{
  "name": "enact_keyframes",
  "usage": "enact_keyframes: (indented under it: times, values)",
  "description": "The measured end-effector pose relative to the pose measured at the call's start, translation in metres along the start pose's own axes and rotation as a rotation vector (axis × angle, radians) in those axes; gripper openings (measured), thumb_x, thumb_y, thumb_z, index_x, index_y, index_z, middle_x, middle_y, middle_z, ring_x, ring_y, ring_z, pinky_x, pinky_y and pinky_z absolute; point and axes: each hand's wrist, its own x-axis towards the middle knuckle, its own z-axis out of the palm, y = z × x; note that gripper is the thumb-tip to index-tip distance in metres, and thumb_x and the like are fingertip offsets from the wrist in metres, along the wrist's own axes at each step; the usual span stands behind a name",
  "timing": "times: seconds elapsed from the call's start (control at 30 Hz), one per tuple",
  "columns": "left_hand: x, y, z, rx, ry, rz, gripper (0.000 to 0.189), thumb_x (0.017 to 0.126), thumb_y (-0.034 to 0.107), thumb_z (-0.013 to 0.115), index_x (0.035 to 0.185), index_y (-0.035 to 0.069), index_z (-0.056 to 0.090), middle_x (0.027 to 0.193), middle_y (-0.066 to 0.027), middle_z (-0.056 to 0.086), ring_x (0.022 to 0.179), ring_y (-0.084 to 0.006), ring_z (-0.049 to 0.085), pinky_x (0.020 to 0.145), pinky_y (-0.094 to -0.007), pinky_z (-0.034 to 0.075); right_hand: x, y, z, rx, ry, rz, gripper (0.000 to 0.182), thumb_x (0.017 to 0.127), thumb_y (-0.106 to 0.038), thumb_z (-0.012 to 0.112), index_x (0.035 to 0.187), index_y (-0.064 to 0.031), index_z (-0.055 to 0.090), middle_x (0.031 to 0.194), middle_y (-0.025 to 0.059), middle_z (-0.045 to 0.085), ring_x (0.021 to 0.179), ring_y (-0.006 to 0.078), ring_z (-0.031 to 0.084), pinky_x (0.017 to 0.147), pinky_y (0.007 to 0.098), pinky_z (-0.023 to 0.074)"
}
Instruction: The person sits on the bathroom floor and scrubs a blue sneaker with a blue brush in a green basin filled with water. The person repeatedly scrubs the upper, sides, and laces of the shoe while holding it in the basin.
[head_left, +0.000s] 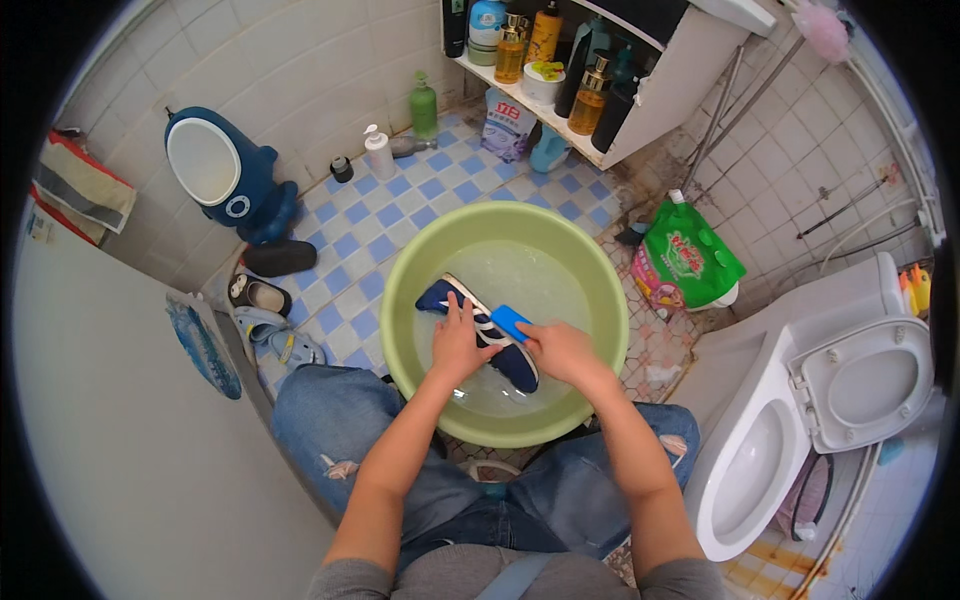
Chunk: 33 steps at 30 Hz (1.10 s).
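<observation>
A navy canvas sneaker (516, 367) with white laces and a white sole edge lies in cloudy water inside a light-green plastic basin (405, 247). My left hand (459, 341) is laid across the shoe, its fingers spread over the upper and lace area, holding it in place. In my right hand (562, 352) I grip a blue scrubbing brush (510, 322), which meets the side of the shoe along the sole. The brush's bristles are hidden from this angle. The basin stands on the floor between my knees.
A white toilet (757, 465) with its lid raised stands at right, behind a green detergent pouch (686, 251). Slippers (279, 259) and clogs (296, 349) lie at left below a blue child's urinal (255, 180). Bottles fill a low cabinet (652, 112) at the back.
</observation>
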Motion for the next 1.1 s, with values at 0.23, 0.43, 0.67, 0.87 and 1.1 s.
enact_keyframes:
  times: [0.23,0.43,0.67,0.87,1.1]
  values:
    - [0.0,0.002,0.004,0.013,0.015,0.018,0.1,0.061,0.042,0.079,0.136,-0.002,0.029,0.144,-0.0273,0.019,0.122,-0.0356,0.043,0.097,-0.049,0.036,-0.007,-0.015,-0.004,-0.039,-0.013,0.073,0.032,0.088,-0.021,0.05,0.118,-0.018,0.059,0.082,0.0152,0.065,0.078,0.0336,0.063,0.068,0.0448,0.0498]
    - [0.004,-0.006,0.014,0.023,0.122,0.096,0.1,0.06,0.043,0.078,0.135,-0.003,0.031,0.142,-0.0305,0.021,0.107,-0.0419,0.053,0.086,-0.0435,0.045,0.023,-0.015,0.021,0.024,0.067,0.03,0.032,0.088,-0.021,0.049,0.119,-0.0179,0.058,0.083,0.0168,0.065,0.077,0.0342,0.062,0.067,0.045,0.0499]
    - [0.002,-0.011,0.015,0.039,0.116,0.083,0.099,0.06,0.041,0.079,0.135,-0.003,0.031,0.142,-0.0304,0.021,0.1,-0.0426,0.055,0.082,-0.0419,0.048,-0.015,-0.007,-0.013,-0.058,-0.114,0.074,0.034,0.087,-0.023,0.05,0.121,-0.0182,0.057,0.084,0.017,0.065,0.077,0.0346,0.063,0.066,0.045,0.0496]
    - [0.004,0.005,0.005,-0.056,-0.027,-0.01,0.102,0.06,0.04,0.08,0.136,-0.002,0.028,0.144,-0.0273,0.019,0.126,-0.0356,0.038,0.097,-0.0499,0.036,0.026,-0.018,0.021,0.001,0.068,0.045,0.032,0.087,-0.024,0.051,0.118,-0.0214,0.059,0.082,0.0175,0.064,0.075,0.0348,0.062,0.067,0.0454,0.0491]
    - [0.002,-0.002,0.003,-0.076,-0.015,-0.028,0.102,0.06,0.04,0.08,0.137,0.001,0.027,0.147,-0.023,0.017,0.127,-0.0329,0.038,0.097,-0.0537,0.035,0.001,-0.006,-0.007,-0.061,-0.023,0.025,0.032,0.087,-0.023,0.05,0.118,-0.0209,0.059,0.085,0.0147,0.065,0.078,0.0332,0.062,0.068,0.0448,0.0492]
